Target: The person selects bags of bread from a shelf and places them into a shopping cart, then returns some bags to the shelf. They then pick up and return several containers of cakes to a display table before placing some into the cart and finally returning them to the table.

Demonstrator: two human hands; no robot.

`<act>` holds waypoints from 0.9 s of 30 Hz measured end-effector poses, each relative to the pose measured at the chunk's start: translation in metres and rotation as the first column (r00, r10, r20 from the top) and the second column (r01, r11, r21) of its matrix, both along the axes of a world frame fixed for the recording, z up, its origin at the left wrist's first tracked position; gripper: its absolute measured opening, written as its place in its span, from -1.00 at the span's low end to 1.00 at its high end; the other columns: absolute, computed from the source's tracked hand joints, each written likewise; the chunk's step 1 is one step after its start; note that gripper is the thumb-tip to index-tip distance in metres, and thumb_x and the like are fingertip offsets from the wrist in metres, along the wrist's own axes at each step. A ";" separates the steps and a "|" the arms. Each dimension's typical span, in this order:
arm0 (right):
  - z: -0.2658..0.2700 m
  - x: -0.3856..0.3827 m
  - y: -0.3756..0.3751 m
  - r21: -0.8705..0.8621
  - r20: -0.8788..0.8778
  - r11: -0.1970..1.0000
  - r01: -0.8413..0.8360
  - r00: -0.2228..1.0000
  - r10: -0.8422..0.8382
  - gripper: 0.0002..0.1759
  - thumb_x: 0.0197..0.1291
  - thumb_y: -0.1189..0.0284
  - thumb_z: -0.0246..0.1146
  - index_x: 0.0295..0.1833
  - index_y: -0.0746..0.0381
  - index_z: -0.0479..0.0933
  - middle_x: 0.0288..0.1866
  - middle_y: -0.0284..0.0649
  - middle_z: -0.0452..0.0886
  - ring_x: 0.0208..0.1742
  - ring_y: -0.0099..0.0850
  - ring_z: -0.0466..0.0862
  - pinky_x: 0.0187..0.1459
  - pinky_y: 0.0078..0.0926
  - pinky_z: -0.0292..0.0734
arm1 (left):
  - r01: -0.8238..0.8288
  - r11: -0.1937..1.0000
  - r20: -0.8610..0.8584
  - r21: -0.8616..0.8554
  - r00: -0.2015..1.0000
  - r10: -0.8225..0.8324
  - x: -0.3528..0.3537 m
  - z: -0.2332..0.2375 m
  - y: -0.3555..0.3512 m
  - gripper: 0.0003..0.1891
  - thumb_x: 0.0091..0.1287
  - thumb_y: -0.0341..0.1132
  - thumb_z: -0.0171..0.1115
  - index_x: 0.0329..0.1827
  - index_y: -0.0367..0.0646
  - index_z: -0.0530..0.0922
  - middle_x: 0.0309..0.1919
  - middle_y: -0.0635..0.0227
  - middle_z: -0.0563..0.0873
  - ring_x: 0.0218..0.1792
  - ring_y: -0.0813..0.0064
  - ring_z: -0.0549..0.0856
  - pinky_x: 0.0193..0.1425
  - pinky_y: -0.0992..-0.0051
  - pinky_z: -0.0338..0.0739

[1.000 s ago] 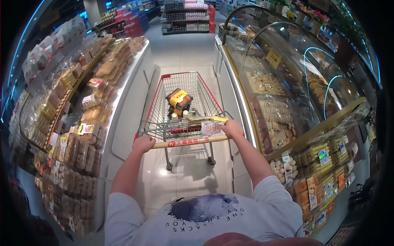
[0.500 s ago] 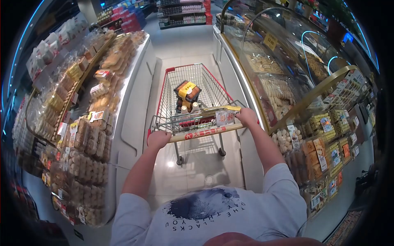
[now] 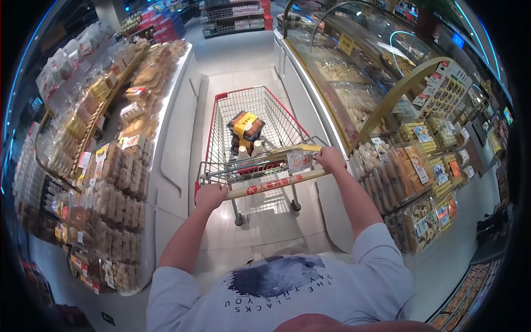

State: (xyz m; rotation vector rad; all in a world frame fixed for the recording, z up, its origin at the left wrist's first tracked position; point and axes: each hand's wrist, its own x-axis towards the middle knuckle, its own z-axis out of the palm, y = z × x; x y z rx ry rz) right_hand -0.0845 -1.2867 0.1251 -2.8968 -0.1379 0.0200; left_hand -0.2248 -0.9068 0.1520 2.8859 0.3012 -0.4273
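A shopping cart [image 3: 209, 130] of metal wire with red trim stands right in front of me. My left hand [image 3: 212, 196] is closed around the left end of its pale handle bar [image 3: 265, 187], which carries red lettering. Near the bar's right end, my right hand [image 3: 330, 159] is wrapped on it, beside the yellow-edged flap of the child seat [image 3: 296, 148]. Inside the basket lies a dark food tray [image 3: 246, 126] with a yellow label, on top of another package that is mostly hidden. Two pale-capped bottles [image 3: 242, 151] stand nearer to me, partly covered by the seat wires.
White counters flank the aisle closely. The left bakery display [image 3: 119, 171] holds packed breads and pastries. On the right, a glass-covered case [image 3: 345, 83] ends in a stand of packed snacks [image 3: 417, 169]. Tiled floor [image 3: 232, 77] leads to a stocked shelf [image 3: 232, 19].
Both side displays and the far shelf have shifted upward in view relative to the cart, and also somewhat left on the right side. The bottles show more. Both hands keep their hold.
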 end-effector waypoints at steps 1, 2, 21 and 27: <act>0.003 -0.010 0.000 -0.002 -0.006 1.000 -0.001 1.000 0.001 -0.68 -0.06 0.22 0.13 -0.41 0.26 0.60 -0.43 -0.04 0.61 -0.32 -0.11 0.61 -0.23 -0.22 0.49 | -0.008 1.000 0.002 0.006 1.000 0.008 -0.011 0.000 -0.003 -0.54 0.19 -0.02 -0.20 -0.38 -0.11 0.63 -0.39 0.19 0.67 -0.33 0.20 0.65 -0.18 0.23 0.50; 0.005 -0.020 -0.001 -0.003 -0.025 1.000 -0.016 1.000 0.016 -0.68 -0.05 0.21 0.13 -0.41 0.25 0.60 -0.43 -0.04 0.61 -0.32 -0.12 0.61 -0.23 -0.22 0.49 | -0.020 1.000 0.004 0.013 1.000 0.020 -0.021 0.001 -0.005 -0.54 0.19 -0.02 -0.20 -0.38 -0.11 0.63 -0.40 0.20 0.67 -0.33 0.21 0.66 -0.19 0.24 0.51; 0.006 -0.192 -0.057 0.014 -0.055 0.994 -0.112 0.992 0.112 -0.68 -0.03 0.21 0.16 -0.43 0.29 0.56 -0.42 -0.03 0.60 -0.33 -0.08 0.59 -0.24 -0.15 0.47 | -0.133 0.991 -0.013 -0.023 0.991 0.132 -0.214 0.013 -0.067 -0.58 0.20 -0.01 -0.13 -0.33 -0.10 0.64 -0.42 0.25 0.67 -0.31 0.28 0.65 -0.17 0.29 0.50; 0.001 -0.249 -0.074 0.008 0.022 0.997 -0.077 0.997 0.076 -0.68 -0.04 0.21 0.16 -0.43 0.29 0.55 -0.46 -0.03 0.58 -0.35 -0.09 0.59 -0.28 -0.19 0.47 | -0.096 0.993 -0.011 -0.065 0.995 0.096 -0.277 0.013 -0.079 -0.58 0.20 -0.06 -0.17 -0.39 -0.12 0.63 -0.45 0.23 0.67 -0.34 0.25 0.65 -0.20 0.25 0.50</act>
